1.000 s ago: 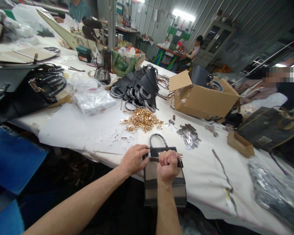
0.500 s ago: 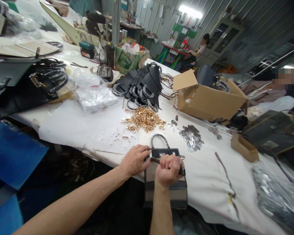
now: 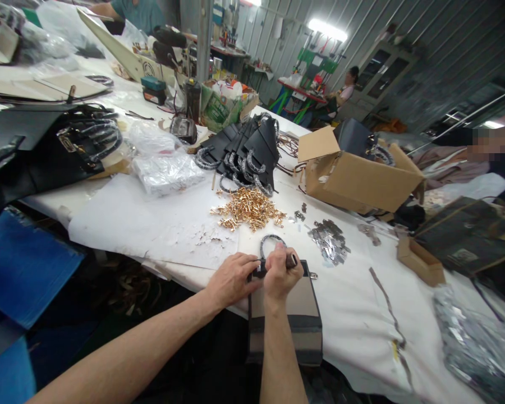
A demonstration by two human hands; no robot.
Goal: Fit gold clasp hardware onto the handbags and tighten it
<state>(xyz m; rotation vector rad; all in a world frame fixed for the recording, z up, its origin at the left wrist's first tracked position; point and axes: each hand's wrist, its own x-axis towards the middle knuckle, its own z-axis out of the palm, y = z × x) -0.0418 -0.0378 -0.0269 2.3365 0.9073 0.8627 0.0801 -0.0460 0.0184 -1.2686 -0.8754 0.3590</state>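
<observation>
A flat bag panel (image 3: 285, 322) in taupe with black trim lies at the table's front edge, partly over it. Its plastic-wrapped looped handle (image 3: 269, 240) points away from me, and a small metal clasp (image 3: 313, 275) sticks out at its right. My left hand (image 3: 232, 280) grips the panel's top left corner, fingers on top. My right hand (image 3: 281, 274) is closed around a tool with a dark brown handle (image 3: 292, 259), over the panel's top edge. The tool's working end is hidden by my hands. Beyond the panel lies a heap of gold metal fittings (image 3: 250, 207).
Flat silver metal plates (image 3: 329, 241) lie in a pile to the right. Black bag pieces (image 3: 246, 147) with wrapped handles are stacked behind the gold heap. An open cardboard box (image 3: 362, 179) holds a dark bag. Clear plastic packets (image 3: 166, 171) lie left. A person (image 3: 345, 92) sits far back.
My right hand has moved up and slightly left with the tool, whose handle end now points up to the right. My left hand stays at the panel's corner.
</observation>
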